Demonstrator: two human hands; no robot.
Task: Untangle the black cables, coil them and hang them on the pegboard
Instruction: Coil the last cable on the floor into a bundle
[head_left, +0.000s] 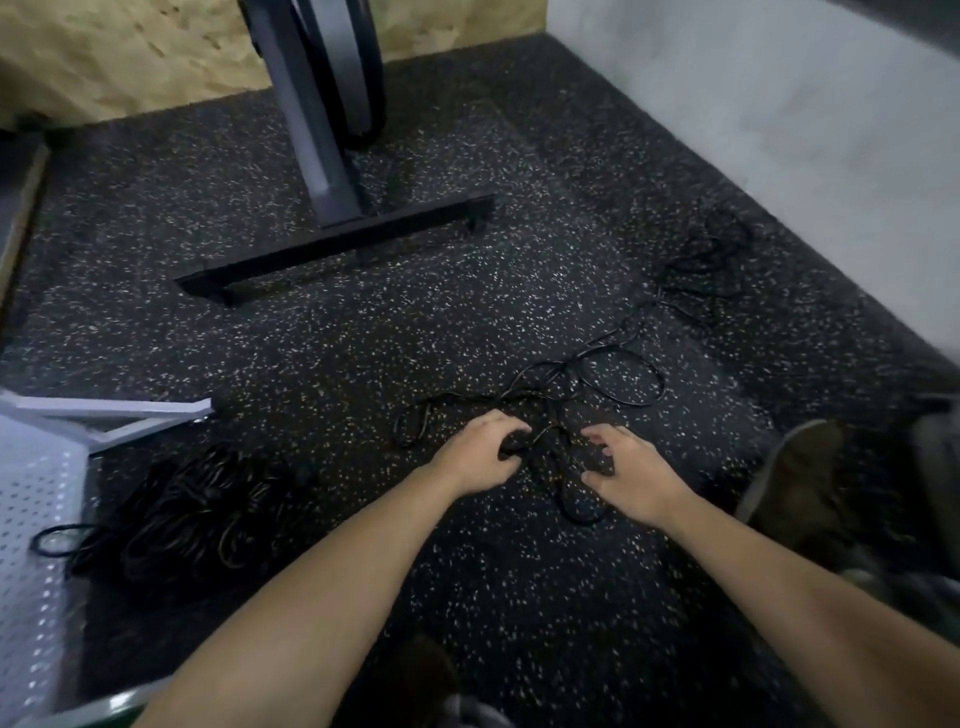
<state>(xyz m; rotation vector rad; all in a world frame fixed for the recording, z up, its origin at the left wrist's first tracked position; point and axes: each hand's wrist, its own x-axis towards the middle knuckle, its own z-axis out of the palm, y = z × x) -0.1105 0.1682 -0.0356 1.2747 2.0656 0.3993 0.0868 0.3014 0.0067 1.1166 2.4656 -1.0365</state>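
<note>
Cable (550, 387) lies in a loose tangle on the floor (415, 338), right in front of you, with both your hands at its near end. Your left hand (480, 454) has its grip closed down: the fingers curl over a strand at the middle of the tangle and the thumb tucks under it, though blur hides the exact contact. Your right hand (631, 480) has its grip apart, thumb and fingers spread in a half-curled claw over the near loops. The fingertips are at the strands, but you cannot tell whether they press on them. One loop runs on under that hand toward you.

From the tangle a wide loop spreads to the right, a narrow one to the left, and a single strand trails away to a second bundle (706, 265) close to the wall (779, 130).

On your left a dark pile (192, 509) of cables sits just beside the white pegboard (31, 519), which lies at the frame edge with its frame bar pointing toward the tangle. A stand (337, 244) with a long flat foot crosses the floor beyond, well apart from your hands. A shoe (800, 478) sits near your right wrist. Open floor lies between the tangle and the stand, and between the tangle and the pile. The right side is tighter, closed in by the shoe and the wall.
</note>
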